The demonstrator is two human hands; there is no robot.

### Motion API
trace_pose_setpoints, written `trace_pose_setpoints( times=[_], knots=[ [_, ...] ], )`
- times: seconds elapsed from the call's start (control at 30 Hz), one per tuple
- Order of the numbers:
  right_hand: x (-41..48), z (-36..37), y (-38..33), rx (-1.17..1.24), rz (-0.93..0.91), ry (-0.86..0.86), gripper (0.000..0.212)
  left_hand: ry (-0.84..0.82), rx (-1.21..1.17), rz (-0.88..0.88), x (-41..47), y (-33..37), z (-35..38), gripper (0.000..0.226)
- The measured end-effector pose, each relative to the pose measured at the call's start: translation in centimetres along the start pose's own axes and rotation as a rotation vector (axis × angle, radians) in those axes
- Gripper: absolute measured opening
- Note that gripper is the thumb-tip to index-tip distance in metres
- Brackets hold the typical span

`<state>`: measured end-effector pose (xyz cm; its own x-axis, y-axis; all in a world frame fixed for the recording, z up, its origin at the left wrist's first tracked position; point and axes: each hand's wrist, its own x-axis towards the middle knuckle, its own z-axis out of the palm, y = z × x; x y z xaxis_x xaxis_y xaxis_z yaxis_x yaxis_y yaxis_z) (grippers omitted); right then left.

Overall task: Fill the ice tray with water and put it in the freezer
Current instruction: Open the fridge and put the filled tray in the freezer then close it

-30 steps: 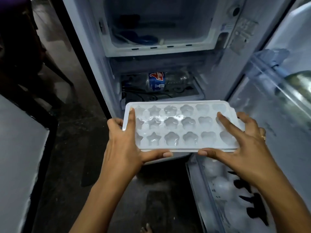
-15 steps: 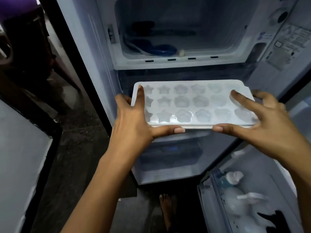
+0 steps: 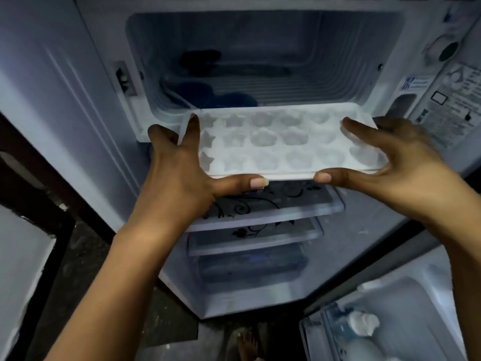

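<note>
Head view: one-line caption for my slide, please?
Both hands, left and right, hold the ice tray level at the open freezer mouth.

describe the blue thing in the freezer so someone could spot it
Look into the open freezer box at the top of the fridge. On its floor, back left, just behind the white ice tray, lies a dark blue object, the only coloured thing there.
</note>
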<state>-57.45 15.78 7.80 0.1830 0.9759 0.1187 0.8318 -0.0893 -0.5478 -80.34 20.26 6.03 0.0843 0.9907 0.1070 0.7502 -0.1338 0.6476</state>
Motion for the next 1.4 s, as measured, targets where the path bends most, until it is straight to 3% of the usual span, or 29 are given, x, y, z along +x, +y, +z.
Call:
trace_pose_setpoints(
  times=[0.13,0.43,0.93,1.1,1.23,1.33,1.4],
  knots=[
    [2.0,-0.5,-0.1,-0.023,-0.002,-0.01,0.107,-0.018,0.007,-0.029,1.9,0.7,0.0,0.137],
    [6.3,-1.2,-0.2,-0.036,-0.053,0.003,0.092,-0.005,0.054,-0.026,5.9,1.4,-0.2,0.132],
    [12.8,-0.1,0.3,0.067,-0.099,-0.01,0.099,-0.052,0.158,-0.04,12.9,0.6,0.7,0.133],
    [14.1,0.3,0.6,0.147,-0.077,-0.038,0.089,0.017,0.162,0.0,13.8,0.2,1.4,0.103],
    [14.9,0.7,0.6,0.093,-0.061,-0.056,0.092,-0.003,0.105,0.013,14.2,-0.2,1.3,0.102],
    [15.3,0.8,0.4,0.082,-0.054,-0.059,0.091,-0.034,0.018,0.042,14.0,0.3,1.1,0.084],
    [15.4,0.9,0.3,0.074,-0.049,-0.078,0.09,-0.043,0.001,0.048,14.1,0.4,1.2,0.084]
  ],
)
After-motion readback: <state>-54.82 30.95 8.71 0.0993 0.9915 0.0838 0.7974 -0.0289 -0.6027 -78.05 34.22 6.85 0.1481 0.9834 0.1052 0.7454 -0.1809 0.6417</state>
